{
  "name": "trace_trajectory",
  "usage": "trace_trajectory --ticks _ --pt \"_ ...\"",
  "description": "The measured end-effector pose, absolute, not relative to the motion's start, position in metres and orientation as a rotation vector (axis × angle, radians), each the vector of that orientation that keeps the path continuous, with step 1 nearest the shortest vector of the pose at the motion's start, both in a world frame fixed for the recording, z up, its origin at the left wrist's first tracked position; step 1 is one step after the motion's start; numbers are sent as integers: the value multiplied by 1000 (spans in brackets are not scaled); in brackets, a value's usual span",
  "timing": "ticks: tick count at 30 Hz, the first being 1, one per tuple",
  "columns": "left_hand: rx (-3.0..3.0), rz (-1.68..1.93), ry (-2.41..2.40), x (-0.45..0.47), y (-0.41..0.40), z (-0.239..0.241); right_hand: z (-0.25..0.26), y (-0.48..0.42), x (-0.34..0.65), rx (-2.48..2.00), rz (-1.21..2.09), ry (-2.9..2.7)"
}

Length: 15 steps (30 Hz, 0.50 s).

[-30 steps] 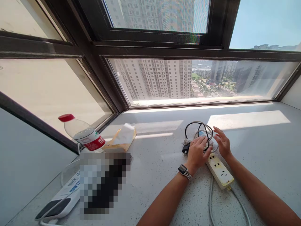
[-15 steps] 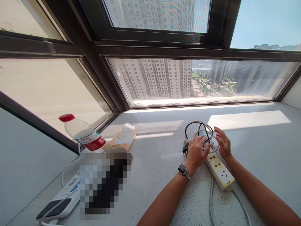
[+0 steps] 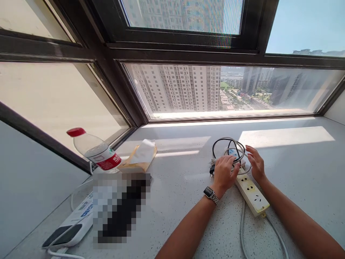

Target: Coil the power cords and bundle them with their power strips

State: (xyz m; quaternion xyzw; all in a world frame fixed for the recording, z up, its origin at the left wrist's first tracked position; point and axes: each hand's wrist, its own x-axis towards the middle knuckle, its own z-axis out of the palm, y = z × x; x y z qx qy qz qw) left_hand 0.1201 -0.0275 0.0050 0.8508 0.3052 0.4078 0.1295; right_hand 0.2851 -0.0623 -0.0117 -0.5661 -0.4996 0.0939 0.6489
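A white power strip [image 3: 252, 196], yellowed at its edges, lies slantwise on the pale speckled sill. At its far end sits a loose coil of grey and black cables [image 3: 228, 139], with a black plug [image 3: 212, 169] at the left and a blue-faced part partly hidden inside the loops. My left hand [image 3: 225, 171], with a watch on the wrist, rests over the coil's near left side, fingers stretched; its fingertips partly overlap the cables. To the right, my right hand [image 3: 256, 164] stands beside the coil with its fingers spread, holding nothing.
At the left are a red-capped bottle [image 3: 99, 153], an opened paper packet [image 3: 141, 156], a white device [image 3: 71, 226] with a cable and a blurred-out patch. A grey cord [image 3: 277, 230] runs from the strip towards me. Dark-framed windows [image 3: 188, 55] border the sill.
The view has shifted very slightly. Both hands, the cables and the power strip keep nearly the same places.
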Motion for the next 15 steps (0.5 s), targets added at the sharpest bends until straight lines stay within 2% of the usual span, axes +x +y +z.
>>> trace_trajectory --ticks 15 --pt "2483 1186 923 120 -28 5 -14 -61 287 -1278 248 -1135"
